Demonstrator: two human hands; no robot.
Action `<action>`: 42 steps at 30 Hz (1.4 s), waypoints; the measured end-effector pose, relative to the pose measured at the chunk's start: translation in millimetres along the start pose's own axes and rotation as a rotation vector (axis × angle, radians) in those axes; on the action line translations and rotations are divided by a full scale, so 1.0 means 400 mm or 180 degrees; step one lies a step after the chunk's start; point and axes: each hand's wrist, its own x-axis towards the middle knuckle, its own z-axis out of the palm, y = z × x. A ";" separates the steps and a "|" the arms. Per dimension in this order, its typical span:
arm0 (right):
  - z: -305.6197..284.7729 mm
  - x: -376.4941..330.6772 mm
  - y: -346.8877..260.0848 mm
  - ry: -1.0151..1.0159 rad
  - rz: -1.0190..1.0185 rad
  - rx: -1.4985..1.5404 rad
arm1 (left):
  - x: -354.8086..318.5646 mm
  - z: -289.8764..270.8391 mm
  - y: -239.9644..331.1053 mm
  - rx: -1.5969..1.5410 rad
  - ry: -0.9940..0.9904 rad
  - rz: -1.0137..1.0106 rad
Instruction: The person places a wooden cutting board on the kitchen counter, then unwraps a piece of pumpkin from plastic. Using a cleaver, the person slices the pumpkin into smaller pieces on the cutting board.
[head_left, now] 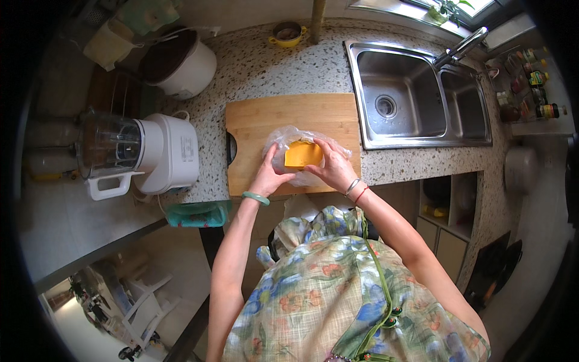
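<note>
A: What are the hands doing?

B: The left hand (269,175) and the right hand (333,168) both hold a clear plastic bag (289,140) with an orange chunk (303,154) inside. The fingers are closed on the bag from both sides.

A: Where is the bag?

B: On the wooden cutting board (271,117), near its front edge.

A: What is next to the board?

B: A steel sink (416,102) is just right of it. A white blender (139,154) stands left of it, and a rice cooker (181,63) sits farther back on the left.
</note>
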 end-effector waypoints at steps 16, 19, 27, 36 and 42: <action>-0.016 0.084 -0.081 -0.0635 -0.0127 -0.1316 | -0.019 0.004 0.095 0.0949 0.0356 0.0017; -0.013 0.100 -0.085 -0.0652 0.0018 -0.1496 | -0.024 0.009 0.101 0.1390 0.0529 0.0316; 0.022 0.090 -0.027 -0.0328 0.0388 -0.0667 | -0.049 -0.006 0.146 0.0692 0.1338 0.0439; 0.028 0.070 -0.020 -0.0009 0.0785 -0.0189 | -0.026 0.003 0.223 0.0368 0.1796 0.0902; 0.041 0.059 -0.030 0.0303 0.0853 -0.0051 | -0.001 0.047 0.216 -0.0424 0.1130 0.0149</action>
